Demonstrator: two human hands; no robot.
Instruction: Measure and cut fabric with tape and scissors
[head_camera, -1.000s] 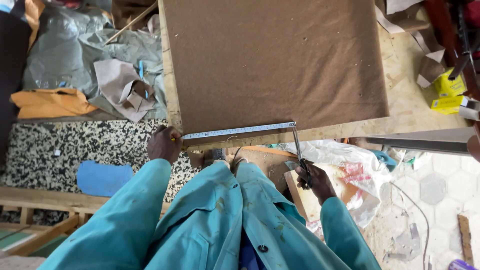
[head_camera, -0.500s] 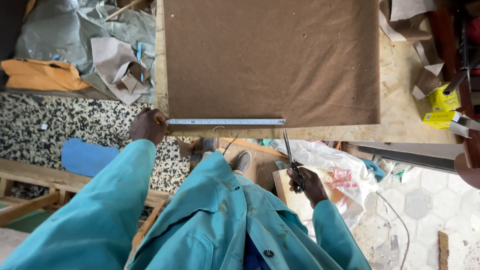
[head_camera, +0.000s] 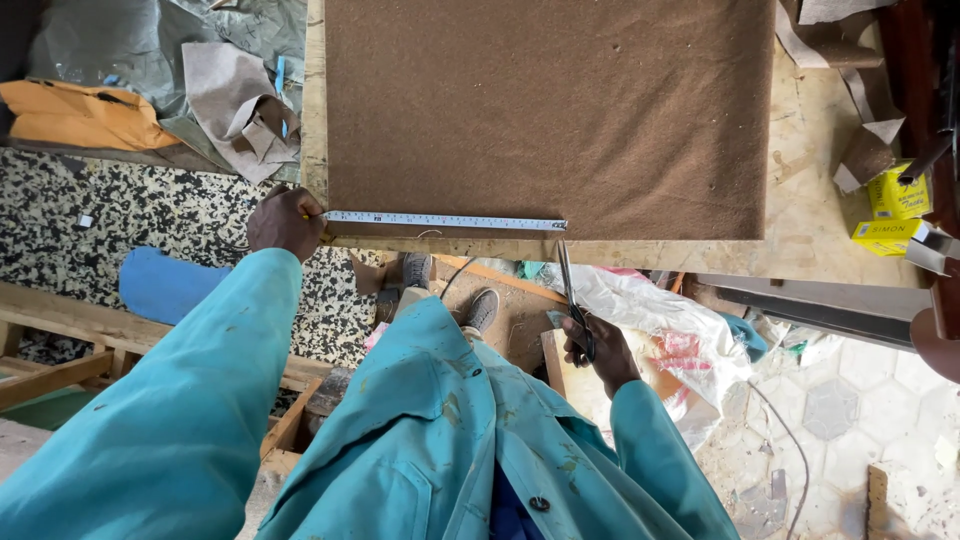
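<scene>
A large brown felt-like sheet (head_camera: 550, 110) lies on a wooden workbench (head_camera: 800, 240). A white measuring tape (head_camera: 445, 221) stretches along the sheet's near edge. My left hand (head_camera: 286, 222) pins the tape's left end at the sheet's near left corner. My right hand (head_camera: 598, 350) grips the handles of long scissors (head_camera: 570, 290), whose blades point up to the tape's right end at the sheet's edge. Both arms wear teal sleeves.
Yellow boxes (head_camera: 895, 205) and fabric scraps (head_camera: 850, 150) sit at the bench's right. Orange cloth (head_camera: 85, 115), grey scraps (head_camera: 240, 110) and speckled foam (head_camera: 150, 230) lie left. A blue piece (head_camera: 165, 290), wooden frames (head_camera: 60, 350) and plastic bags (head_camera: 660, 310) are on the floor.
The view has shifted, so the bench sits more to the right. The tape stays stretched along the sheet's edge; the scissors' tips have come up to the tape's right end.
</scene>
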